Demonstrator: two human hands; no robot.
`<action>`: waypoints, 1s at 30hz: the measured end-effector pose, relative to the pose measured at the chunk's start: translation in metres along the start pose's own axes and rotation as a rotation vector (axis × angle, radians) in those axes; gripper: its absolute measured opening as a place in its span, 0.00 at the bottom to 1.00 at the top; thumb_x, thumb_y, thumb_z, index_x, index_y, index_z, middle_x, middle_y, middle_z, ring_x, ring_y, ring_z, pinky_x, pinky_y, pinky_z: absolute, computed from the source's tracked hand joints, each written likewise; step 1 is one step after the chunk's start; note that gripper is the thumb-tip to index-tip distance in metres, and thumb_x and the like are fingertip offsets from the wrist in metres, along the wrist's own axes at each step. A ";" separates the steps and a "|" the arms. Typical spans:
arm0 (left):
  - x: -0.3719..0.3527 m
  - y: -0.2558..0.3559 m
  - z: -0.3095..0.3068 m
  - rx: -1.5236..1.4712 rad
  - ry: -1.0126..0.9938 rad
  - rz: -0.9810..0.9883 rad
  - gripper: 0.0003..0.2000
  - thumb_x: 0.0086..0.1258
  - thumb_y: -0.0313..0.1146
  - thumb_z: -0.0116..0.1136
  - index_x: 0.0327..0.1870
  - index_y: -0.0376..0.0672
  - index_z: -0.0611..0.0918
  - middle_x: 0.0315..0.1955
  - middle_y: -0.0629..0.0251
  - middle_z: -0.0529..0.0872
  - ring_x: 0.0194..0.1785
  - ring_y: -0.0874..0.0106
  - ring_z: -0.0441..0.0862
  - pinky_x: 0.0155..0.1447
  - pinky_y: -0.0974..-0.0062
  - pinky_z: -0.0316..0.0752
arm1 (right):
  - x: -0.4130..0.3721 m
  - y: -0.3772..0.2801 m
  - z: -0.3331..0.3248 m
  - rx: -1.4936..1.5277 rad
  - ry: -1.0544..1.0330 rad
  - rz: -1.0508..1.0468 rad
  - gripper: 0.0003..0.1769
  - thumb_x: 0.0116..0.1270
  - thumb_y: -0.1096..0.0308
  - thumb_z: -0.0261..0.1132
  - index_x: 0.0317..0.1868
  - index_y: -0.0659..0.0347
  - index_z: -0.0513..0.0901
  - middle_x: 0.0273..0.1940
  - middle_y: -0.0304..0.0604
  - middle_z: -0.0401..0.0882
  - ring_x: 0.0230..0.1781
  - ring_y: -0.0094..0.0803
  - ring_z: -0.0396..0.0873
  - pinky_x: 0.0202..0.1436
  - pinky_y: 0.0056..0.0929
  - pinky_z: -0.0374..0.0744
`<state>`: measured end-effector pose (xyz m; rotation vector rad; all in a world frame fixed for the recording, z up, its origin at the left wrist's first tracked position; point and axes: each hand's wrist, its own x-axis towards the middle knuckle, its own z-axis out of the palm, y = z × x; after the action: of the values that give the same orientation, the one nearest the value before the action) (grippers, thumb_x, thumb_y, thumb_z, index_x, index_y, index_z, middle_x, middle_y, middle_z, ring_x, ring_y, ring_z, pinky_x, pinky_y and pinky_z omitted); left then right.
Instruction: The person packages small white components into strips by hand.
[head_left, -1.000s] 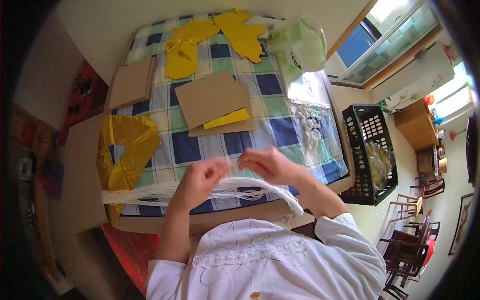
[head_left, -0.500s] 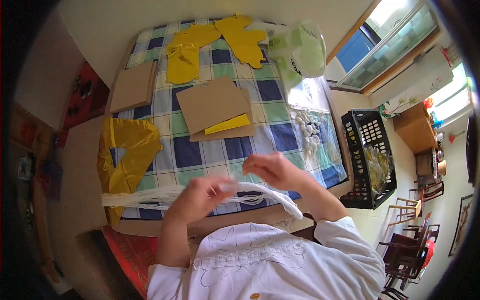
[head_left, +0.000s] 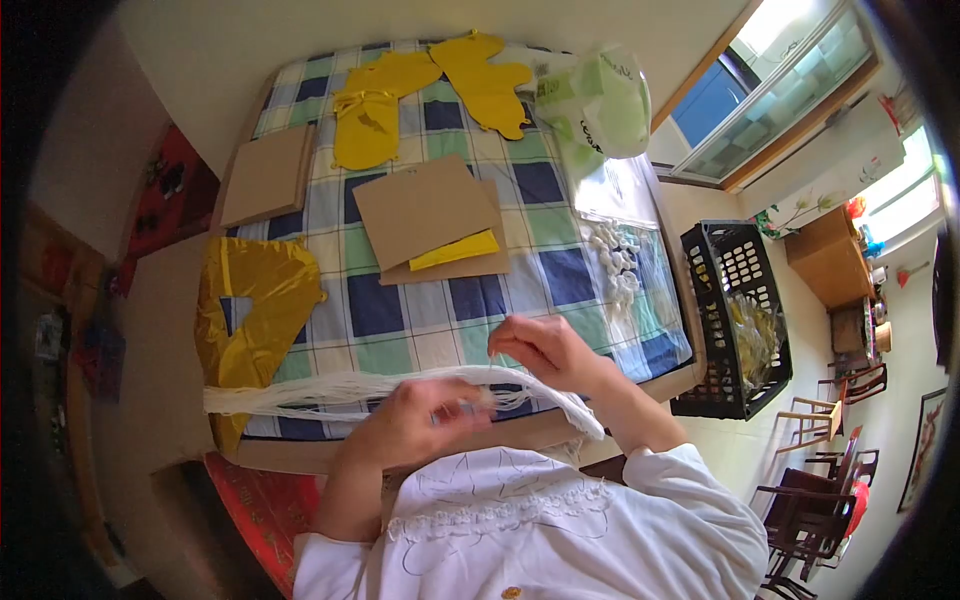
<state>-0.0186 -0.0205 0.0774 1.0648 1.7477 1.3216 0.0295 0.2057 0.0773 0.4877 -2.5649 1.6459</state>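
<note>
My left hand (head_left: 425, 415) is over the near edge of the bed, its fingers curled and blurred around something small and pale that I cannot make out. To its right, my right hand (head_left: 545, 350) has thumb and fingertips pinched together, with what looks like a thin white thread below them. Beneath both hands a long bundle of white strings (head_left: 300, 392) runs along the near edge of the checked cloth. The left end of the bundle lies over a gold foil piece (head_left: 262, 310). Brown cardboard sheets (head_left: 425, 210) with a yellow strip (head_left: 455, 250) lie beyond my hands.
Yellow foil shapes (head_left: 480, 85) lie at the far side, beside a green and white plastic bag (head_left: 595, 100). More cardboard (head_left: 265, 178) is at the left. White knotted bundles (head_left: 615, 262) lie at the right. A black crate (head_left: 720, 300) stands beyond the bed's right edge.
My left hand has moved down and slightly right, toward the near edge. My right hand has dropped a little and stays pinched.
</note>
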 end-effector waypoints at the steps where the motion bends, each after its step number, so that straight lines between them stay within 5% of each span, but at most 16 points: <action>1: -0.002 0.002 -0.004 -0.243 -0.138 0.096 0.20 0.64 0.24 0.61 0.58 0.38 0.75 0.47 0.60 0.84 0.31 0.76 0.80 0.38 0.78 0.78 | 0.002 0.004 0.000 -0.035 -0.015 0.004 0.03 0.67 0.74 0.59 0.41 0.63 0.76 0.33 0.48 0.81 0.31 0.48 0.80 0.35 0.36 0.78; 4: 0.008 -0.001 0.002 -0.092 0.441 0.150 0.16 0.65 0.24 0.61 0.55 0.37 0.77 0.47 0.61 0.84 0.31 0.78 0.80 0.39 0.78 0.78 | -0.009 -0.005 0.010 -0.038 -0.185 -0.031 0.04 0.67 0.74 0.59 0.40 0.63 0.76 0.33 0.49 0.81 0.31 0.48 0.80 0.34 0.36 0.78; 5: 0.007 0.004 -0.001 0.148 0.347 -0.013 0.15 0.65 0.22 0.58 0.54 0.35 0.77 0.45 0.61 0.84 0.33 0.78 0.80 0.39 0.78 0.78 | -0.011 -0.007 0.010 -0.015 -0.146 -0.018 0.04 0.67 0.73 0.60 0.40 0.63 0.77 0.33 0.48 0.80 0.32 0.48 0.80 0.34 0.37 0.77; 8: -0.003 -0.006 0.010 -0.517 -0.004 0.119 0.20 0.65 0.23 0.59 0.59 0.38 0.75 0.44 0.59 0.84 0.34 0.75 0.81 0.38 0.78 0.76 | -0.007 0.009 0.008 -0.057 0.069 -0.011 0.04 0.67 0.73 0.59 0.41 0.62 0.76 0.33 0.48 0.80 0.32 0.48 0.80 0.34 0.38 0.78; 9: -0.003 -0.008 0.010 -0.531 0.092 0.099 0.16 0.65 0.24 0.58 0.55 0.35 0.77 0.41 0.57 0.84 0.34 0.73 0.82 0.37 0.77 0.77 | -0.011 0.009 0.009 -0.174 -0.049 0.034 0.05 0.66 0.74 0.60 0.41 0.62 0.76 0.33 0.48 0.80 0.33 0.49 0.80 0.34 0.39 0.78; 12: 0.013 0.001 0.015 0.177 0.480 0.027 0.11 0.68 0.26 0.57 0.48 0.32 0.80 0.36 0.58 0.85 0.33 0.73 0.81 0.36 0.77 0.77 | -0.016 -0.005 0.016 -0.005 -0.106 -0.021 0.06 0.63 0.75 0.61 0.41 0.62 0.77 0.33 0.48 0.80 0.33 0.49 0.80 0.34 0.38 0.77; 13: 0.006 -0.005 0.010 0.269 0.285 -0.035 0.09 0.69 0.26 0.56 0.45 0.32 0.81 0.34 0.60 0.86 0.34 0.76 0.81 0.35 0.77 0.77 | -0.014 0.000 0.013 -0.049 -0.014 -0.042 0.06 0.63 0.76 0.61 0.41 0.62 0.77 0.32 0.48 0.80 0.32 0.49 0.79 0.34 0.38 0.77; 16: 0.001 0.002 0.014 -0.533 0.051 0.079 0.08 0.70 0.27 0.56 0.44 0.33 0.82 0.33 0.60 0.86 0.32 0.77 0.80 0.34 0.78 0.76 | -0.007 0.008 0.006 -0.189 0.073 0.012 0.06 0.64 0.81 0.59 0.41 0.65 0.78 0.39 0.50 0.80 0.39 0.44 0.80 0.40 0.32 0.77; 19: 0.008 -0.007 0.013 -0.590 0.292 -0.059 0.08 0.73 0.29 0.53 0.40 0.34 0.82 0.32 0.67 0.85 0.29 0.81 0.76 0.35 0.82 0.74 | -0.005 0.007 0.009 -0.182 0.150 0.012 0.09 0.64 0.80 0.59 0.45 0.65 0.78 0.46 0.51 0.78 0.45 0.43 0.79 0.45 0.31 0.77; 22: 0.009 -0.011 0.013 -0.624 0.323 -0.080 0.08 0.73 0.29 0.52 0.39 0.36 0.82 0.32 0.67 0.85 0.28 0.82 0.75 0.36 0.84 0.73 | -0.005 0.002 0.004 -0.096 0.191 -0.139 0.14 0.65 0.78 0.59 0.51 0.62 0.78 0.50 0.50 0.76 0.46 0.41 0.79 0.47 0.29 0.77; 23: 0.009 -0.010 0.014 -0.596 0.321 -0.088 0.08 0.74 0.30 0.51 0.38 0.36 0.81 0.31 0.67 0.84 0.29 0.82 0.75 0.36 0.84 0.73 | -0.007 -0.006 0.011 0.127 0.173 -0.035 0.16 0.63 0.76 0.63 0.53 0.62 0.78 0.46 0.48 0.78 0.44 0.37 0.80 0.45 0.29 0.77; 30: 0.015 -0.013 0.020 -0.408 0.375 -0.119 0.15 0.77 0.35 0.42 0.37 0.34 0.79 0.25 0.66 0.83 0.27 0.81 0.77 0.33 0.82 0.74 | -0.005 -0.011 0.010 0.015 -0.033 0.045 0.08 0.62 0.72 0.66 0.42 0.63 0.81 0.33 0.42 0.81 0.35 0.34 0.81 0.39 0.31 0.78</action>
<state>-0.0095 -0.0011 0.0591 0.5007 1.6618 1.7872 0.0390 0.1940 0.0820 0.4659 -2.6076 1.6872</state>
